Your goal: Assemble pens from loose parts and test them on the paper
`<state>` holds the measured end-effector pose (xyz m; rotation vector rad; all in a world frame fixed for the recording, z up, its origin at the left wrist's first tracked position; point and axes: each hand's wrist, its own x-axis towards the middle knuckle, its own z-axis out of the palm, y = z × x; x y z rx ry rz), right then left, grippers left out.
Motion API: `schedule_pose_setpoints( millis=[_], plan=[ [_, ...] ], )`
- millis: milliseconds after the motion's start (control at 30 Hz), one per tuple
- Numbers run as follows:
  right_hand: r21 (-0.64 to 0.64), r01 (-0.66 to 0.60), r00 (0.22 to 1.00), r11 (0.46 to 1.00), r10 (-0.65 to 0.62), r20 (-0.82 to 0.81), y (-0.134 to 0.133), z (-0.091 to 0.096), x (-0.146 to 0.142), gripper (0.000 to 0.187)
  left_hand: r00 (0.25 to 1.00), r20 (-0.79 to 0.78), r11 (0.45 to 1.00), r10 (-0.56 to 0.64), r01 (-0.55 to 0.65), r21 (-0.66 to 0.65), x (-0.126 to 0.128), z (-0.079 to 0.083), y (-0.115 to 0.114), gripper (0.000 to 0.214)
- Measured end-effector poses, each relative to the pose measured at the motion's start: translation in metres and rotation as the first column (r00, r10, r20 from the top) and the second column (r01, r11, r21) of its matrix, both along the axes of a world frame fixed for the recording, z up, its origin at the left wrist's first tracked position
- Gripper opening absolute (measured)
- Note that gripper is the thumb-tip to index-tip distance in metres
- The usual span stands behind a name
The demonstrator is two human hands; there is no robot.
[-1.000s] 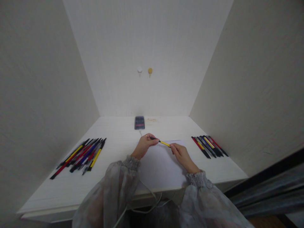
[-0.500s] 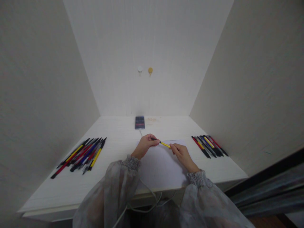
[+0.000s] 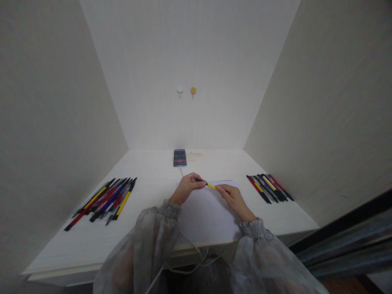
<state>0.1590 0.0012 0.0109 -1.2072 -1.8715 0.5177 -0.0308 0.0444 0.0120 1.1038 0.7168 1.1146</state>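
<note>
A pen with a yellow barrel [image 3: 211, 186] and a black end is held between my two hands above white paper [image 3: 208, 216]. My left hand [image 3: 187, 187], with a ring on one finger, pinches the black end. On the yellow barrel, the fingers of my right hand [image 3: 231, 196] are closed, hiding the pen's far end. Only a short stretch of yellow shows between the hands.
A loose pile of several pens [image 3: 107, 200] lies on the left of the white desk [image 3: 147, 232]. On the right, several more pens [image 3: 269, 188] lie side by side. A phone [image 3: 179, 158] with a cable stands at the back. Two hooks [image 3: 193, 90] are on the wall.
My right hand has slid a little left along the yellow barrel, closer to my left hand, so less yellow shows. My left hand stays in place.
</note>
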Motion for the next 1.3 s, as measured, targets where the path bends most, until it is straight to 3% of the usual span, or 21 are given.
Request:
schedule_pose_setpoints(
  millis=[167, 400, 533, 633, 833, 1000, 1200, 1300],
  plan=[
    [0.016, 0.028, 0.998, 0.999, -0.027, -0.056, 0.0006, -0.0033, -0.0015, 0.023, 1.0, -0.002, 1.0, -0.009, 0.009, 0.003, 0.0005, -0.0013, 0.0004, 0.03],
    [-0.201, -0.098, 0.995, 0.975, 0.09, -0.046, -0.0011, 0.0013, 0.0016, 0.033, 0.999, -0.042, 0.998, -0.031, 0.033, 0.05, -0.0008, -0.0018, 0.0009, 0.029],
    [-0.299, -0.088, 0.995, 0.95, 0.071, -0.067, 0.0019, -0.0001, 0.0028, 0.043, 0.994, -0.06, 0.992, -0.09, 0.095, 0.084, -0.0013, -0.0036, 0.0008, 0.029],
    [-0.249, -0.081, 0.992, 0.965, 0.054, -0.114, 0.0035, -0.0024, 0.001, 0.03, 0.996, -0.053, 0.993, -0.076, 0.081, 0.086, -0.0011, -0.0054, 0.0013, 0.029],
    [-0.118, -0.029, 0.991, 0.993, 0.013, -0.133, 0.0034, -0.0029, -0.0008, 0.02, 0.997, -0.077, 0.996, -0.03, 0.036, 0.079, -0.0008, -0.006, 0.0021, 0.031],
    [-0.151, -0.025, 0.999, 0.988, 0.02, -0.033, 0.0049, -0.0024, 0.0011, 0.034, 0.997, -0.072, 0.996, -0.041, 0.046, 0.075, -0.0003, -0.0057, 0.0022, 0.031],
    [0.041, -0.012, 1.0, 0.999, 0.011, 0.004, 0.0057, -0.0036, 0.0, 0.023, 0.995, -0.101, 0.999, 0.001, 0.004, 0.051, -0.0008, -0.0056, 0.0013, 0.031],
    [-0.012, -0.012, 0.996, 1.0, 0.013, 0.084, 0.006, -0.0036, 0.0007, 0.03, 0.995, -0.093, 0.998, -0.025, 0.031, 0.061, -0.0005, -0.0058, 0.0007, 0.031]
  ],
)
